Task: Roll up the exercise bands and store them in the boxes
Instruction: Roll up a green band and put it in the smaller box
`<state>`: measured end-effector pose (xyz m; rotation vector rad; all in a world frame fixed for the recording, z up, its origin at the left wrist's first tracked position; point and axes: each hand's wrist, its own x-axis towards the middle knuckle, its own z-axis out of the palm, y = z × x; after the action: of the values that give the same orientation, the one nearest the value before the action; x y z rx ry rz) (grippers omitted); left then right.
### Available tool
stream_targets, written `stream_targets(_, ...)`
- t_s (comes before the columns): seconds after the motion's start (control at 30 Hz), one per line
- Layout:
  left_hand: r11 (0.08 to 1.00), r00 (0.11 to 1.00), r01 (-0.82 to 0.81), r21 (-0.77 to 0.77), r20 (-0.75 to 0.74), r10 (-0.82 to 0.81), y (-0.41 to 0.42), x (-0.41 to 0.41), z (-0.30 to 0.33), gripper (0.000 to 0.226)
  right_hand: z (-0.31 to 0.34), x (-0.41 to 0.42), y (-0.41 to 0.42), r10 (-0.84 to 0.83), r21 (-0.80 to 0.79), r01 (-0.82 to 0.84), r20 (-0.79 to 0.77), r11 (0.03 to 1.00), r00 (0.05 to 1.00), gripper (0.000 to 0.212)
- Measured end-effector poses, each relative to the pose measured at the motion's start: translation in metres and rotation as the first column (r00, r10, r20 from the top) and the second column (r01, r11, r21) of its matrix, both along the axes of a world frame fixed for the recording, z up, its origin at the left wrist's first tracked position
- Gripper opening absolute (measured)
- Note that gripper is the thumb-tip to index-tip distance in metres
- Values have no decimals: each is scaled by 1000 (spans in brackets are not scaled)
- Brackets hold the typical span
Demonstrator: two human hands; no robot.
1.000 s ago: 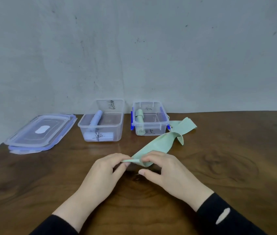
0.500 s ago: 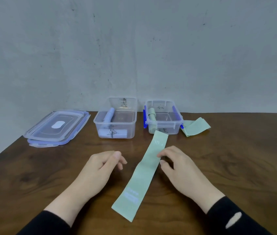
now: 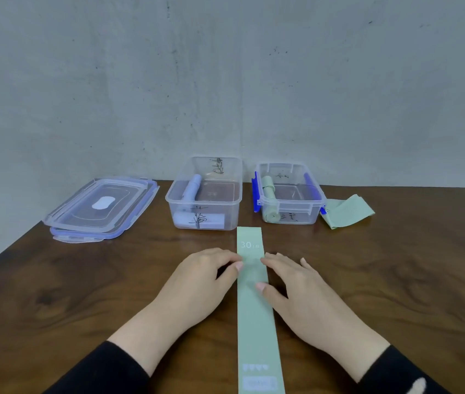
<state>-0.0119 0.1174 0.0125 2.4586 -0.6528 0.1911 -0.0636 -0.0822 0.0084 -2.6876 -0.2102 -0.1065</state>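
A light green exercise band (image 3: 257, 314) is lying flat and straight on the wooden table (image 3: 396, 280), running from the near edge toward the gap between the two clear boxes. The left hand (image 3: 197, 285) and right hand (image 3: 302, 291) are resting palm-down on either side of it, fingers relaxed and fingertips touching its edges without gripping. The left box (image 3: 205, 194) is holding rolled blue bands, the right box (image 3: 288, 194) is holding rolled green bands, a second green band (image 3: 345, 210) is lying just beside the right box, and stacked lids (image 3: 100, 209) are sitting far left.
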Motion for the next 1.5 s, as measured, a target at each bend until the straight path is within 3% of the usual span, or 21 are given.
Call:
stream_targets(0.53, 995, 997, 10, 96, -77, -3, -19, 16, -1, 42, -2, 37, -6, 12, -58, -14, -24, 998, 1000, 56)
stream_targets(0.67, 992, 998, 19, 122, -63, -11, -11, 12, 1, 43, 3, 31, -8, -18, 50, 17, 17, 999, 1000, 49)
stream_targets(0.8, 995, 998, 57, 80, -44, -54, -4, 3, 5, 31, 22, 5, -10, 18, 172, -30, 74, 985, 997, 24)
stream_targets(0.9, 993, 993, 116, 16, -25, -116, -1, -8, 10, 19, 36, -27, -8, 199, 266, -200, 31, 943, 980, 7)
stream_targets(1.07, 944, 945, 325, -55, -29, -327, 2, -35, 23, 8, 29, -63, -8, 454, 152, -437, -99, 886, 886, 20)
stream_targets(1.23, 832, 820, 554, 23, -184, -542, 6, -52, 26, 18, 23, -65, -10, 456, 92, -446, -153, 890, 877, 19)
stream_targets(1.4, 778, 770, 613, 138, -323, -550, 10, -53, 27, 19, 26, -64, -8, 460, 81, -453, -165, 888, 873, 13)
stream_targets(1.5, 763, 773, 618, 192, -326, -544, 9, -54, 28, 20, 27, -62, -8, 456, 98, -446, -169, 890, 874, 12)
